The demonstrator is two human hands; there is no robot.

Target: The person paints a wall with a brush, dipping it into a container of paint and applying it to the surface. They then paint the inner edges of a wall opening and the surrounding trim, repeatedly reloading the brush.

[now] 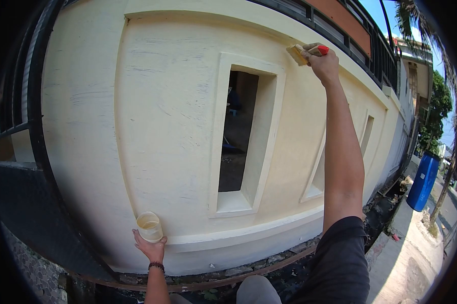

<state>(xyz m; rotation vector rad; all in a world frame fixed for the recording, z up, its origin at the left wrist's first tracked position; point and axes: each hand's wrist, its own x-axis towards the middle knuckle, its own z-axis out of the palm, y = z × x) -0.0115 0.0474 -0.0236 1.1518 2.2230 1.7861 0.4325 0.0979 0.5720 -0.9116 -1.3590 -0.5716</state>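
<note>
A paintbrush [297, 54] with a red-tipped handle is gripped in my right hand [323, 63], arm stretched up. Its bristles lie against the upper part of the cream wall [167, 101], just under the ledge and right of the window opening's top. Low on the left, my left hand [150, 248] is wrapped around a translucent plastic cup [149, 226] with cream paint in it. The cup is close in front of the wall's lower ledge. Dark scratch-like streaks mark the wall left of the opening.
A framed window opening [236, 131] pierces the wall, and narrower ones follow to the right. A black metal gate [33, 202] stands at the left. Below the wall runs a dark ditch [385, 205]. A blue barrel [423, 181] stands on the pavement at the right.
</note>
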